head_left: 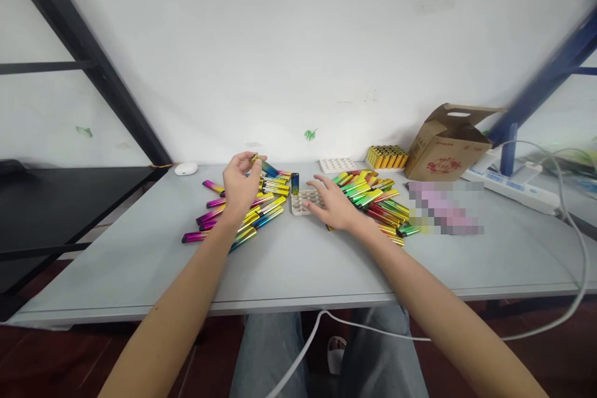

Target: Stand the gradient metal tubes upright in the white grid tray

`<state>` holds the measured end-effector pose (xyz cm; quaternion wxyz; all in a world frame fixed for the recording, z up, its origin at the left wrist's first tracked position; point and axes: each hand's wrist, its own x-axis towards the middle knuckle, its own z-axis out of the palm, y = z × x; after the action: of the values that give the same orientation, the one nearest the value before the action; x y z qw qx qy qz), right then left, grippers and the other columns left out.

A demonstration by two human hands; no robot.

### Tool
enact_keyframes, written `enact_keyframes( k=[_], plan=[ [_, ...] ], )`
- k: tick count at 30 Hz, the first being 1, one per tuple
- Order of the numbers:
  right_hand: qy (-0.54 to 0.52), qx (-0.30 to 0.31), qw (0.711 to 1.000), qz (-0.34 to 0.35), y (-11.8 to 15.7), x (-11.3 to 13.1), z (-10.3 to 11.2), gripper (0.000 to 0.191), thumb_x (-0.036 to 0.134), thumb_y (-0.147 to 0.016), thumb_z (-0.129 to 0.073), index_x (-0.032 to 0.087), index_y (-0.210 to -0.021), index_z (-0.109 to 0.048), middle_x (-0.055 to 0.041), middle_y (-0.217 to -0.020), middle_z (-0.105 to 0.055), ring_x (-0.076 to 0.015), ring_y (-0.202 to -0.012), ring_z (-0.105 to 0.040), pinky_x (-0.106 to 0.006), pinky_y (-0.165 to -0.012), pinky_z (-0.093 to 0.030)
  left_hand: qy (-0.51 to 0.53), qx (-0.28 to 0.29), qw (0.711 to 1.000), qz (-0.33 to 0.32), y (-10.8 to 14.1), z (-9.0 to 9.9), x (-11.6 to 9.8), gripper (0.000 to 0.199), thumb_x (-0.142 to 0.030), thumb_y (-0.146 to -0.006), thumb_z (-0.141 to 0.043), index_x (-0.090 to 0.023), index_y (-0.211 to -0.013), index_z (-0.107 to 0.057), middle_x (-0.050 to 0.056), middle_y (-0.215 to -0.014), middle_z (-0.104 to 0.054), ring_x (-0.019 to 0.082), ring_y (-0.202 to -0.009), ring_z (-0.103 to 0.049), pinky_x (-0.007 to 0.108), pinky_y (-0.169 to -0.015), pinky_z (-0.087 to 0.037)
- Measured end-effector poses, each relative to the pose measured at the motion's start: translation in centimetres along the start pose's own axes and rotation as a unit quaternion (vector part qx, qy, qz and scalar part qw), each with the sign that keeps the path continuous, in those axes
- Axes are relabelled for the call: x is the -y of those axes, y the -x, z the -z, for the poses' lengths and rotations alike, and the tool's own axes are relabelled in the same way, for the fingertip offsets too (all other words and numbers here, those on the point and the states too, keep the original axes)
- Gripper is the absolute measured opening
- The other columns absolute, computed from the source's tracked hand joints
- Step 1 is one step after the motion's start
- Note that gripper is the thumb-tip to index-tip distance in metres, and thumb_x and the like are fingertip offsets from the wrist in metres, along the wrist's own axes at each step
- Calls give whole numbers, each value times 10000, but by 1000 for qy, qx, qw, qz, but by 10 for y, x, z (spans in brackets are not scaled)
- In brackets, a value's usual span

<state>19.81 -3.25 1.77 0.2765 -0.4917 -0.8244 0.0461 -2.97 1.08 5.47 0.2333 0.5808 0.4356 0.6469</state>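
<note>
Colourful tube [267, 167] pinched in my left hand [240, 186] fingers; right hand [332, 204] flat, released, on holed tray [303, 201]. One tube [295, 183] upright in tray; both piles unsorted.

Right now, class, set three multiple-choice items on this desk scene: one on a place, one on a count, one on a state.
1. Where is the brown cardboard box? A far right of the grey table B near left C on the floor
2. How many gradient-coloured metallic tubes stand upright in the white holed tray? A three B none C one
3. The left hand is: A flat B pinching a tube C out of view

A: it sits by the wall at right. C: one tube stands. B: fingers grip a raised tube.
</note>
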Motion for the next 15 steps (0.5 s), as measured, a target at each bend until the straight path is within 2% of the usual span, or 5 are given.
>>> enact_keyframes(
  k=[3,6,8,11,15],
  plan=[
    [-82,-76,994,10,-3,5,2,493,468,-943,-473,155,-1322,-505,-160,-1421,-473,-265,-1343,-425,-427,-1132,-336,74,61,995,20,2,-4,-5,335,-427,-860,-626,-172,-1045,-514,110,-996,-738,205,-984,-690,365,-920,-510],
    [-206,-123,971,-11,-7,9,3,440,482,-932,-488,185,-1252,-541,-127,-1322,-570,-236,-1229,-532,-400,-1047,-424,102,123,987,18,9,-9,-9,418,-522,-852,-630,-197,-1062,-474,72,-910,-739,195,-924,-698,351,-881,-517],
    [-316,-130,939,-48,-10,11,3,437,517,-898,-536,199,-1197,-564,-110,-1210,-641,-221,-1111,-605,-377,-947,-482,109,151,982,18,16,-14,-10,436,-545,-844,-637,-215,-1058,-451,35,-850,-728,184,-870,-701,320,-828,-520],
    [-463,-128,871,-106,-15,12,4,462,546,-781,-679,202,-1082,-608,-50,-913,-702,-186,-887,-655,-328,-805,-506,101,187,977,-1,25,-19,-9,413,-555,-863,-605,-225,-1042,-433,12,-832,-718,168,-784,-691,285,-742,-515],
    [-569,-145,793,-166,-17,12,9,429,488,-641,-809,194,-911,-653,23,-690,-637,-121,-684,-594,-256,-652,-458,-28,190,978,-79,35,-22,-6,306,-474,-904,-580,-222,-1052,-486,25,-926,-729,183,-835,-694,302,-769,-509]
  ],
)
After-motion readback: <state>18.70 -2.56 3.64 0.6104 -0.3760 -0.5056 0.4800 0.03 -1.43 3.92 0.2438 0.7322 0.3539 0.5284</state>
